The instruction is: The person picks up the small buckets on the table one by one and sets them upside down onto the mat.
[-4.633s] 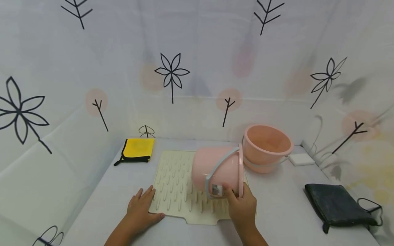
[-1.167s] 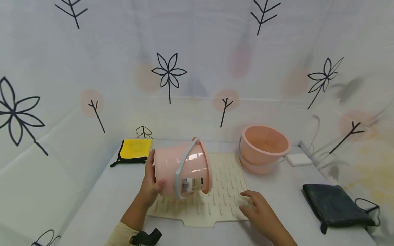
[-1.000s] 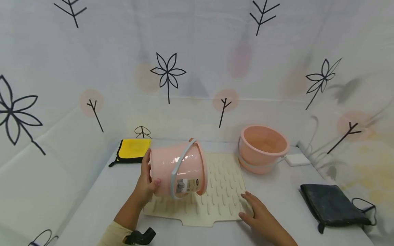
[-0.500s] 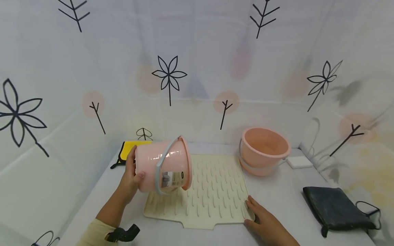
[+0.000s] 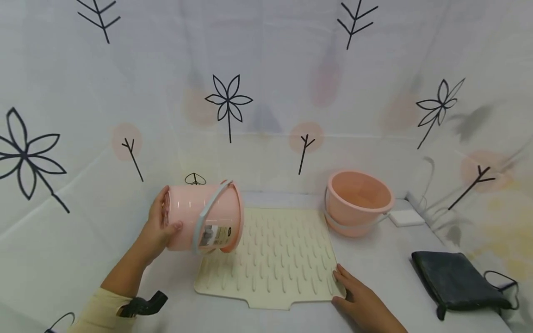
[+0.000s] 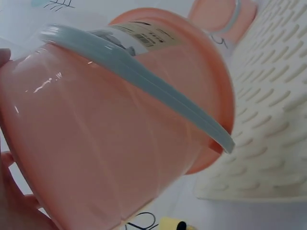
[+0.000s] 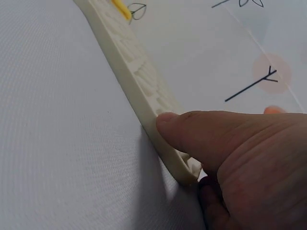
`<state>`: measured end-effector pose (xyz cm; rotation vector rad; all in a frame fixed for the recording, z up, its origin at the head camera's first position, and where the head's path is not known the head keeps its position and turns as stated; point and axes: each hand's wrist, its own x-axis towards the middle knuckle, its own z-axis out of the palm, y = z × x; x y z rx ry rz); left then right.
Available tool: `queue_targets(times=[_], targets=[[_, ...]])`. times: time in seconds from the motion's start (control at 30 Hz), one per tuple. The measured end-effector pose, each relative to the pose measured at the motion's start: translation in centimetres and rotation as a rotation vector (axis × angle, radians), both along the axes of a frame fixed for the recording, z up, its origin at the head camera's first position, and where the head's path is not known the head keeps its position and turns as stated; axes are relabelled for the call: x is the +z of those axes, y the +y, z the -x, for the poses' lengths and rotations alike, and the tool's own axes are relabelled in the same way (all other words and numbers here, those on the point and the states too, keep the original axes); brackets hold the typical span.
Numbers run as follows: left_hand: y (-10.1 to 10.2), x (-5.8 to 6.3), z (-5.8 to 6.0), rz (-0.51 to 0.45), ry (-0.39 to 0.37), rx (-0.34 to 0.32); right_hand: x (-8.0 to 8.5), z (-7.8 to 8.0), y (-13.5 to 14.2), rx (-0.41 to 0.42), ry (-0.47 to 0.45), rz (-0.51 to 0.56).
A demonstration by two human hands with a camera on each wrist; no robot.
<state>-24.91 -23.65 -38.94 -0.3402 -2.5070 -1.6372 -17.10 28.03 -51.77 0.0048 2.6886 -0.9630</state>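
Note:
My left hand [image 5: 157, 229] grips a pink bucket [image 5: 187, 217] round its base, thumb on the near side. The bucket lies tilted on its side in the air, its mouth facing right over the left part of a cream ridged mat [image 5: 279, 259]. Its grey handle [image 6: 144, 84] and a printed label [image 6: 148, 40] show in the left wrist view; the inside is hidden. My right hand [image 5: 362, 296] holds the mat's near right corner, thumb along the front edge [image 7: 165, 151] and fingers at the right side.
A second pink bucket [image 5: 358, 208] stands upright at the back right, by a white flat box [image 5: 405, 218]. A black zipped pouch [image 5: 460, 280] lies on the right. A yellow piece [image 7: 122, 8] shows behind the mat. Patterned cloth walls [image 5: 266, 157] enclose the white table.
Earlier my right hand held the bucket while my left touched the mat. The bucket passed to my left hand and moved left, now covering the yellow cloth. My right hand reached the mat's corner.

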Motion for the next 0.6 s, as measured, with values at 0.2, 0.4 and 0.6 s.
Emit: queue_targets(times=[0.2, 0.4, 0.6], targets=[[-0.5, 1.6, 0.3, 0.159, -0.01, 0.043, 0.0, -0.1, 0.1, -0.011, 0.011, 0.023], [0.7, 3.1, 0.8, 0.257, -0.061, 0.007, -0.2, 0.1, 0.4, -0.003, 0.018, 0.014], [3.2, 3.6, 2.2, 0.442, -0.103, -0.029, -0.2, 0.2, 0.5, 0.001, 0.004, 0.029]])
